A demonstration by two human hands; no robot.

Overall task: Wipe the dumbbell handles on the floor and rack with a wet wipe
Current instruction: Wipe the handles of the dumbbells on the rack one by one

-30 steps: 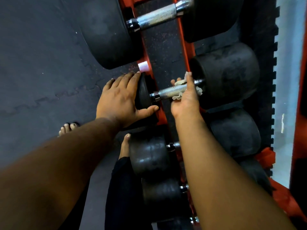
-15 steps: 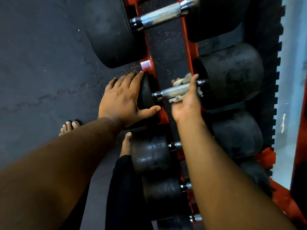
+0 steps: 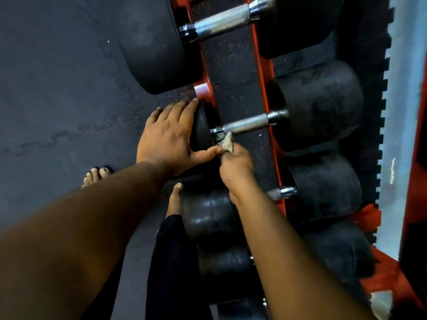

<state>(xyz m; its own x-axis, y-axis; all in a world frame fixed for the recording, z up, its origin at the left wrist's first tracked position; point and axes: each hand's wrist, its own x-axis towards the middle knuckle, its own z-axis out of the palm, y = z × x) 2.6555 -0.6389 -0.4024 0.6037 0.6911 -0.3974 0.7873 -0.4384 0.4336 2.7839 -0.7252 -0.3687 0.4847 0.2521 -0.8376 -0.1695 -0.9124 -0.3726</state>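
A black dumbbell lies across the red rack (image 3: 265, 72), its knurled steel handle (image 3: 246, 124) bare and in full view. My left hand (image 3: 168, 137) rests flat on the dumbbell's near black end (image 3: 203, 125), thumb under it. My right hand (image 3: 235, 162) sits just below the handle's near end, fingers curled round a crumpled grey wet wipe (image 3: 227, 142) whose tip pokes up beside the handle's collar. A larger dumbbell's handle (image 3: 221, 23) shows above, and a smaller one's handle (image 3: 280, 192) peeks out past my right wrist.
Several more black dumbbells fill the rack below toward me. Dark rubber floor mats (image 3: 57, 100) lie to the left, with my bare feet (image 3: 97, 174) close to the rack. A pale floor strip (image 3: 402, 112) runs along the right behind the rack.
My right hand has come off the handle's far end, sliding back toward me with the wipe. The handle is now uncovered. My left hand stays on the dumbbell's end.
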